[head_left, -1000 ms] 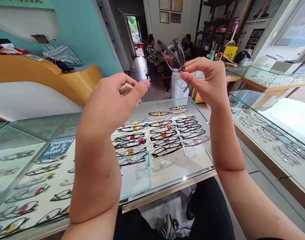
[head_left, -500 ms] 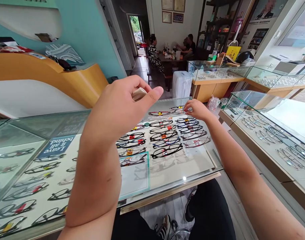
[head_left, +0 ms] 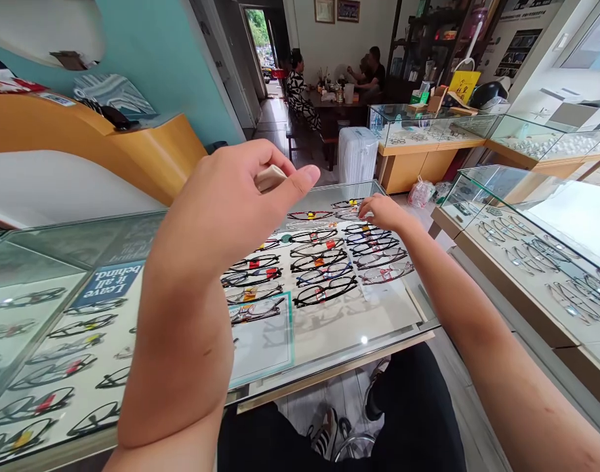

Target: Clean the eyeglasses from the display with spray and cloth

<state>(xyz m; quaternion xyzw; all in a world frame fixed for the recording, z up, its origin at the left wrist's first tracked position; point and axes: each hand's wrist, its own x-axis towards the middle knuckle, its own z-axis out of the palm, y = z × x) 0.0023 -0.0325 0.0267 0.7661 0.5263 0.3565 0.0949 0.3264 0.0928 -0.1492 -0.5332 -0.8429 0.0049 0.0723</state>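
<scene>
My left hand (head_left: 231, 200) is raised over the glass display case (head_left: 329, 354), its fingers curled round a folded whitish cloth or paper (head_left: 271, 177). My right hand (head_left: 381, 213) reaches to the far part of the case, fingers bent down beside a pair of glasses (head_left: 347, 214). Whether those fingertips grip anything is too small to tell. Rows of dark-framed glasses (head_left: 325, 292) with small coloured tags lie in the case below and between my hands. My left forearm hides part of the rows.
Another glass case (head_left: 526, 262) with glasses stands at the right. A wrapped white suitcase (head_left: 357, 157) is beyond the far edge. People (head_left: 300, 88) sit at a table behind. A curved orange counter (head_left: 166, 154) is at the left.
The view has tilted down a little, so the background sits higher. Both hands keep nearly the same pose; the left still holds the whitish piece.
</scene>
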